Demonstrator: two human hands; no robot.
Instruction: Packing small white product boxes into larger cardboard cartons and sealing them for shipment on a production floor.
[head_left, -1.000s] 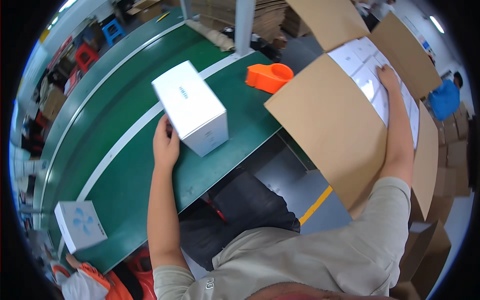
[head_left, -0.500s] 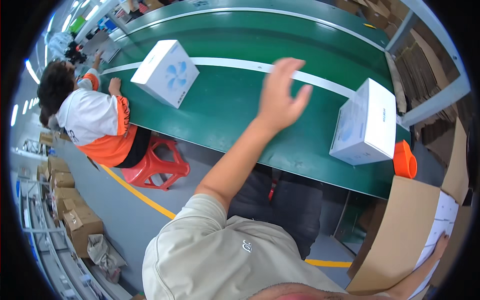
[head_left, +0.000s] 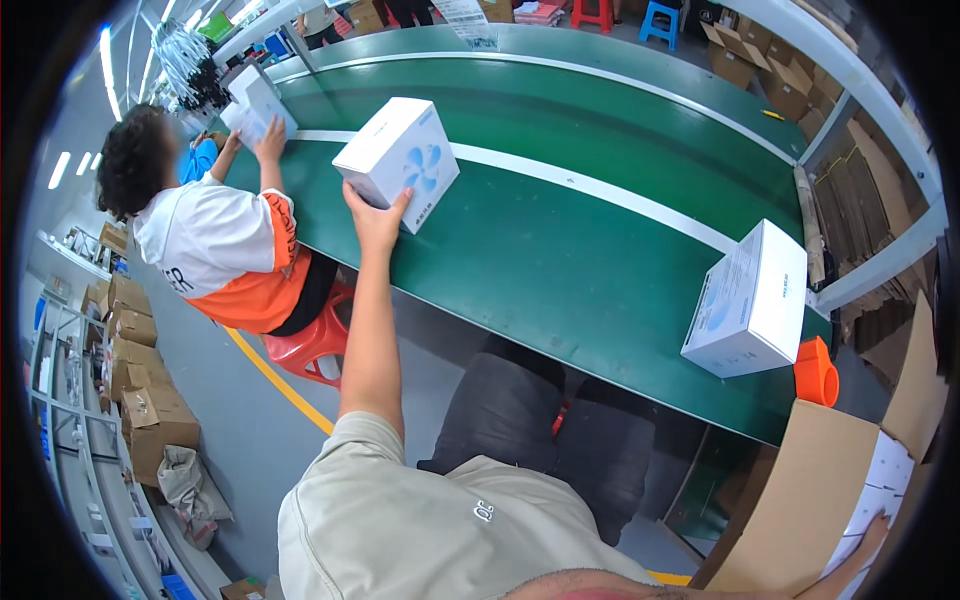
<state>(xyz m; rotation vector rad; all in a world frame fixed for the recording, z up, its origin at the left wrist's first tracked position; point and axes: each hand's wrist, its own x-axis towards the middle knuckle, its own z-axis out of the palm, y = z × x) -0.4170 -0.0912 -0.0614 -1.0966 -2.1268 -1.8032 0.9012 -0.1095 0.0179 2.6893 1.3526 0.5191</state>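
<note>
My left hand [head_left: 377, 220] grips the near lower edge of a white box [head_left: 421, 172] with a blue fan-like print, its thumb on the printed side and its fingers at the left side. The box rests tilted to my view on the green worktable [head_left: 540, 270]. My right hand [head_left: 868, 540], far right and low, lies with its fingers extended on white boxes [head_left: 884, 478] packed inside an open brown carton [head_left: 800, 500]. Another white printed box [head_left: 750, 300] stands on the table's right part, near that carton.
A co-worker [head_left: 215, 225] on a red stool [head_left: 315, 345] at the left handles another white box [head_left: 258, 105]. An orange tape-roll-like object [head_left: 817, 372] sits by the carton. A grey metal post [head_left: 890, 255] rises at the right; flat cardboard [head_left: 860, 190] is stacked behind it.
My left hand has moved left from above the middle of the table and taken hold of the white box. The co-worker now holds up a white box. My right hand stays in the carton.
</note>
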